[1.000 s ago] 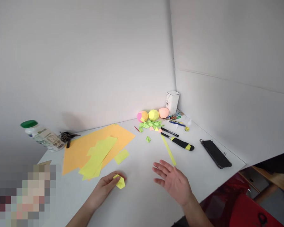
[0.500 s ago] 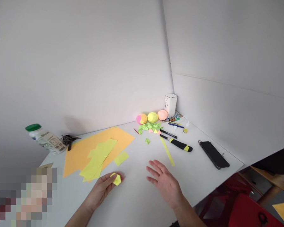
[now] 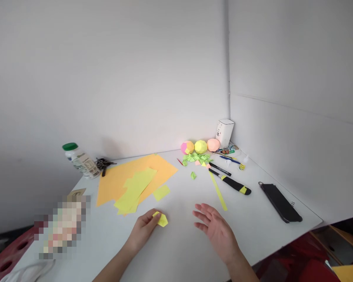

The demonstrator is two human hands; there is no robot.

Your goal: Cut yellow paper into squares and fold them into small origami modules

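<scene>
My left hand (image 3: pixel 144 229) pinches a small folded yellow paper piece (image 3: pixel 162 220) between thumb and fingers, just above the white table. To its right, my right hand (image 3: pixel 216 229) hovers with fingers apart and holds nothing. A loose yellow paper slip (image 3: pixel 161 192) lies beyond the left hand. Cut yellow sheets (image 3: pixel 137 190) rest on a larger orange sheet (image 3: pixel 110 188). Beyond my right hand lies a narrow yellow strip (image 3: pixel 218 192), its far end by a black-and-yellow utility knife (image 3: pixel 233 185). A single green folded piece (image 3: pixel 193 175) sits apart from a green pile (image 3: pixel 197 158).
Several paper balls, among them a yellow one (image 3: pixel 200 147), line the wall before a white container (image 3: pixel 224 133). A black marker (image 3: pixel 220 169) and a phone-like black object (image 3: pixel 281 203) lie right. A green-capped bottle (image 3: pixel 80 161) and keys (image 3: pixel 104 164) stand left.
The view has swung left, so the table's things appear further right. My left hand still pinches the folded yellow paper; my right hand stays raised, its fingers slightly more curled.
</scene>
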